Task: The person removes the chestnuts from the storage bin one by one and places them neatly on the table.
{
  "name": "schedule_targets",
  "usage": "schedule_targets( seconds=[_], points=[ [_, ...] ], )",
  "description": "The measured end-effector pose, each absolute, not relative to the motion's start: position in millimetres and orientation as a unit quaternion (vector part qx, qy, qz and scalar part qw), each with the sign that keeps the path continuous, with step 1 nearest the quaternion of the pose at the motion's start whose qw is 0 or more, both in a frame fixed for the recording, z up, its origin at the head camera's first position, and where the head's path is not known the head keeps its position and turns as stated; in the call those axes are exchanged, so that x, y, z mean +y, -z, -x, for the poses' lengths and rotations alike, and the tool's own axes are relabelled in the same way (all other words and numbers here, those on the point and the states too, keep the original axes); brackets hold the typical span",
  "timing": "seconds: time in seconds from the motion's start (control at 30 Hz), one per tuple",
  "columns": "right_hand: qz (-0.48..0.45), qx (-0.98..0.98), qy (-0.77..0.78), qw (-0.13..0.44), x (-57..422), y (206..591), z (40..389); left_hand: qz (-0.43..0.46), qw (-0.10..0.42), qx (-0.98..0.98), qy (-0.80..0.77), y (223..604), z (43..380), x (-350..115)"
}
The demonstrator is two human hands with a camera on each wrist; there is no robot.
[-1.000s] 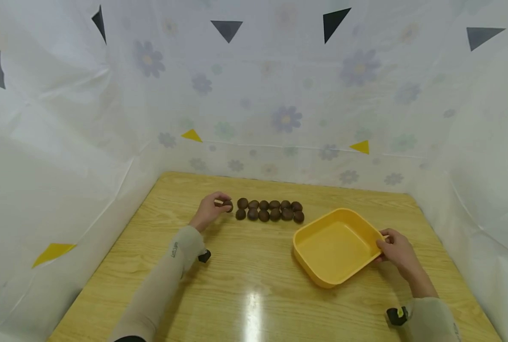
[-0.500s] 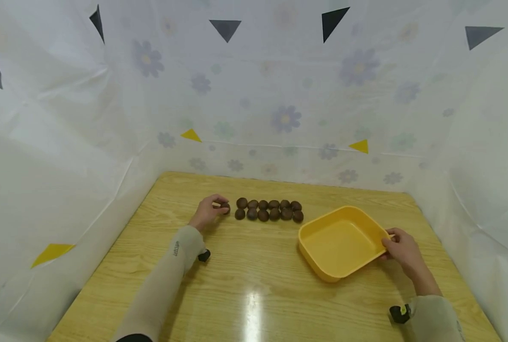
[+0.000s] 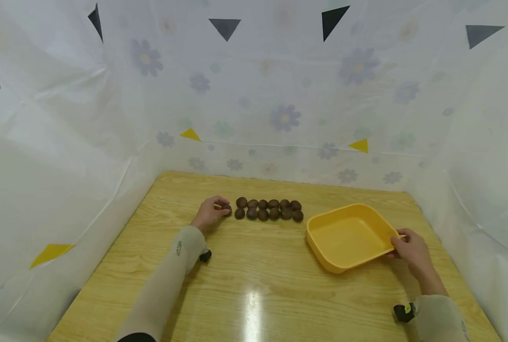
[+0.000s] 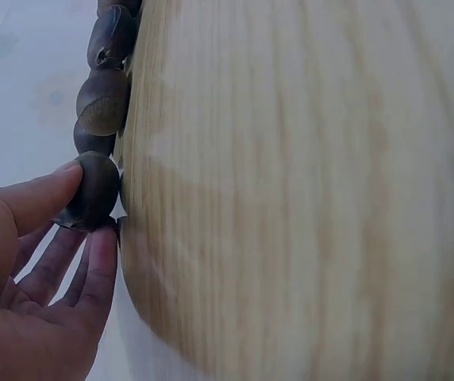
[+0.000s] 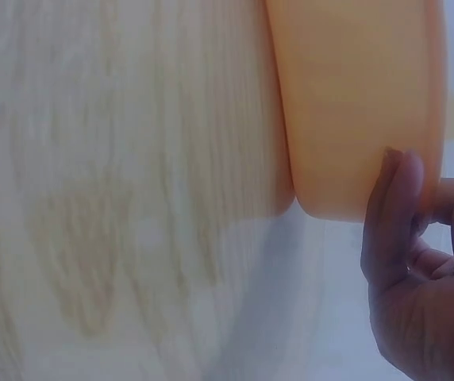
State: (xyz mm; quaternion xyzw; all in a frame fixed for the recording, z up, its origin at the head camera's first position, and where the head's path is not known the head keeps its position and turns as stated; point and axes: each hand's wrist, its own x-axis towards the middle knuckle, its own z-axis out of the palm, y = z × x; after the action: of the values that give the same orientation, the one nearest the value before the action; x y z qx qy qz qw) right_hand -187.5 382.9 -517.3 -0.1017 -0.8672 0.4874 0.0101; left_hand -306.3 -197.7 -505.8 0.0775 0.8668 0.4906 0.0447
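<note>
In the head view my left hand (image 3: 209, 213) pinches a brown chestnut (image 3: 227, 209) between thumb and fingers at the left end of two rows of chestnuts (image 3: 263, 214). The left wrist view has this held chestnut (image 4: 98, 190) at the thumb tip, in line with others (image 4: 102, 101) beyond it. My right hand (image 3: 415, 252) grips a yellow plastic basin (image 3: 322, 251) by its right corner, thumb over the rim and fingers beneath. In the right wrist view the basin's side wall (image 5: 358, 95) stands close over the table, with fingers (image 5: 394, 214) against it.
A wood-grain table (image 3: 220, 294) lies under everything. White sheeting with flower prints (image 3: 286, 118) and taped triangles (image 3: 225, 29) encloses its back and sides. The basin stands right of the chestnut rows.
My right hand has drawn the basin to the right and slightly away, farther from the chestnut rows. My left hand, still pinching its chestnut, has shifted only slightly. The rows stay put.
</note>
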Motion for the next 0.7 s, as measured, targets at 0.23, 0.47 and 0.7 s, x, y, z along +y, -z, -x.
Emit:
schedule_targets(
  seconds=[0.23,0.47,0.7],
  points=[
    [0.129,-0.857,-0.498,0.019,390,518,186,-0.079,0.039,0.875,-0.476,506,309,-197],
    [0.174,-0.849,-0.498,0.032,394,519,186,-0.075,0.04,0.875,-0.477,506,307,-197],
    [0.209,-0.839,-0.501,0.046,395,518,187,-0.08,0.047,0.873,-0.478,508,309,-197]
  ],
)
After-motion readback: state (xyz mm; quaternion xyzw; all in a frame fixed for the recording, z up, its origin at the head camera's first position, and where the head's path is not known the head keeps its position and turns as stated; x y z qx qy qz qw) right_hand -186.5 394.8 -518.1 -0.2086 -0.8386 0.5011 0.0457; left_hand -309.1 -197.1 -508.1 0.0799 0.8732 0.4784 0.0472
